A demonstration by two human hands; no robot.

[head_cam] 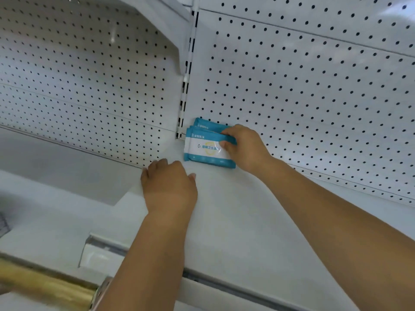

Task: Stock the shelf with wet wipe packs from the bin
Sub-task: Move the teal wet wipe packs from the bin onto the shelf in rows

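Note:
A few blue-and-white wet wipe packs stand on edge in the back left corner of the white shelf, leaning against the pegboard. My right hand grips the right end of the front packs, thumb on the face and fingers over the top edge. My left hand hovers low over the shelf just left and in front of the packs, fingers loosely curled and holding nothing. The bin is out of view.
A white pegboard back panel rises behind the shelf, with a slotted upright at the corner. A neighbouring shelf bay lies to the left. A gold-coloured bar runs along the bottom left.

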